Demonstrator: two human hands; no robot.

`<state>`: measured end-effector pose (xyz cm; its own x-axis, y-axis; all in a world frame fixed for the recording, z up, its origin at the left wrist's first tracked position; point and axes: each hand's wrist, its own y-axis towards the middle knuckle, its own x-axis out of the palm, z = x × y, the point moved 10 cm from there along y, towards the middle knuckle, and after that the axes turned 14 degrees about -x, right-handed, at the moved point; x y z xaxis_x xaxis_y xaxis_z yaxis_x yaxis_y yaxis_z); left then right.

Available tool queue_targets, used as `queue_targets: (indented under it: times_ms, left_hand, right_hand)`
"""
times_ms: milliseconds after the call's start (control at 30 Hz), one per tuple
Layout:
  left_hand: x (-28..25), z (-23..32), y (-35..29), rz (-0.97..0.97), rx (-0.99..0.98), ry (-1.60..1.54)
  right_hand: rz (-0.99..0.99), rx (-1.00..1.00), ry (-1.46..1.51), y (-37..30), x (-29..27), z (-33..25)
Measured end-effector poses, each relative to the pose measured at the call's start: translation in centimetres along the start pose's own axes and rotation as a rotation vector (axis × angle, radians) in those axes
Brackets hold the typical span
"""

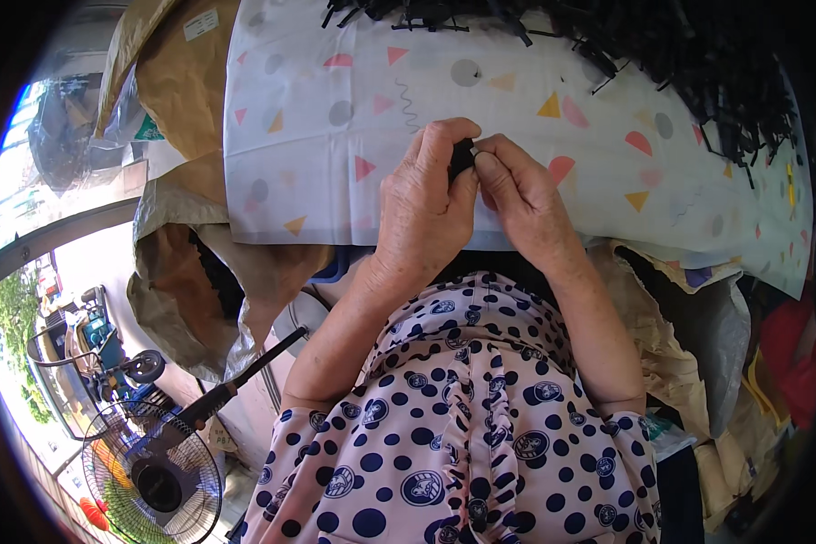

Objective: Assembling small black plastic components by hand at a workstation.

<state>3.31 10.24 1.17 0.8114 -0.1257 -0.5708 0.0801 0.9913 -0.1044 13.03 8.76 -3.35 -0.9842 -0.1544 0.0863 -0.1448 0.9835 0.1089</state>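
Pale cloth [308, 163] with scattered triangles, circles and squiggles covers the work surface in front of us, and along its far edge and far right corner we have a tangled heap of slim black pieces [698, 54]. Around it we find sacks. Just off the left edge, a brown paper sack [272, 286] gapes open, its inside dark on one side; we cannot make out what it holds. Beyond it a taller brown bag [186, 91] bears a pale label, its contents out of sight. Near our right elbow a torn paper sack [666, 367] stands open beside a sheet of grey plastic [733, 363], its depths too shadowed to read.

Both our forearms reach up from our dotted pink shirt [462, 444] and converge over the cloth's near edge. Our left hand [431, 177] is curled, forefinger arched over and thumb beneath, closed around a small black piece [462, 160], which sits between the two hands above the cloth. Our right hand [521, 186] leans in from the other side, thumb and forefinger drawn close together at the piece's right end; the fingertips hide whether they pinch it or merely touch it.
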Motion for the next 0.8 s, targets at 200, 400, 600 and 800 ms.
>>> queue_targets:
  times_ms: [200,400,600,800]
  left_hand:
    - [-0.9,-1.8,0.8,-0.317,-0.277,-0.946]
    - [0.1,-2.1,0.0,-0.489,-0.361,-0.965]
    - [2.3,0.2,-1.2,-0.733,-0.297,-0.837]
    - [3.4,1.5,-1.4,-0.713,-0.250,-0.741]
  right_hand:
    - [0.080,-0.098,-0.106,0.4,-1.2,-2.2]
    - [0.021,-0.046,0.220,0.5,-0.8,-1.6]
    - [-0.091,0.144,0.497,0.4,-0.7,-1.0]
    - [-0.049,0.058,0.320,0.3,-2.8,-1.0]
